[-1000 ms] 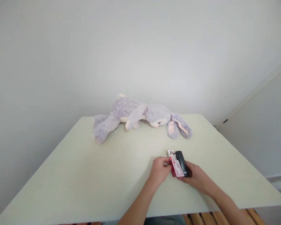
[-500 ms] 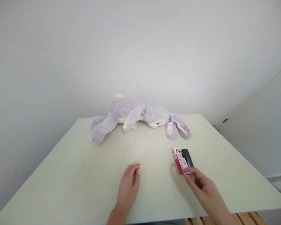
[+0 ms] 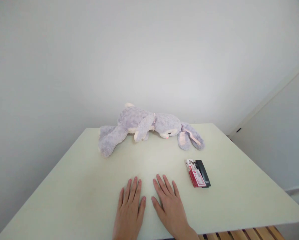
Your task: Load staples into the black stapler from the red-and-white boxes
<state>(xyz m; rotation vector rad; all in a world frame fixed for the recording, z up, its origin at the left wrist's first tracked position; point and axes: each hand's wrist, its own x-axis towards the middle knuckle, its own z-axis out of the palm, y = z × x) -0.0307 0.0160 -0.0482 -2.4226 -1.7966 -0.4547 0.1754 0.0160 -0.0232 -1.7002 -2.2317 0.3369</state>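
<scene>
Both hands flat on the tabletop [image 3: 72, 186], palms down, near edge, side by side but not touching. Left hand [image 3: 129, 213]: fingers straight and close together, holding nothing. Right hand [image 3: 169, 208]: fingers slightly fanned, also empty. Neither grip is closed on anything.

Nearest item: stapler [image 3: 203, 172], black, lying flat in its red-and-white pack [image 3: 195, 173], to the right of the right hand and a little further back, clear of the fingertips. Pack and stapler sit flush against each other, long axis running roughly away from the camera.

Progress, judged from layout: stapler pack is down on the tabletop and released; hands are parked and idle. Nothing in hand looks unfinished. Can't tell whether the pack has been opened.

Plush rabbit [image 3: 149, 128], grey-lilac, lies on its side along the far edge by the wall, ears toward the right, well apart from both hands and the pack.

Labels: pack has printed panels and a small picture at the top end, but the text is too small to read. No brand legible. No writing visible on the stapler body or the rabbit.
</scene>
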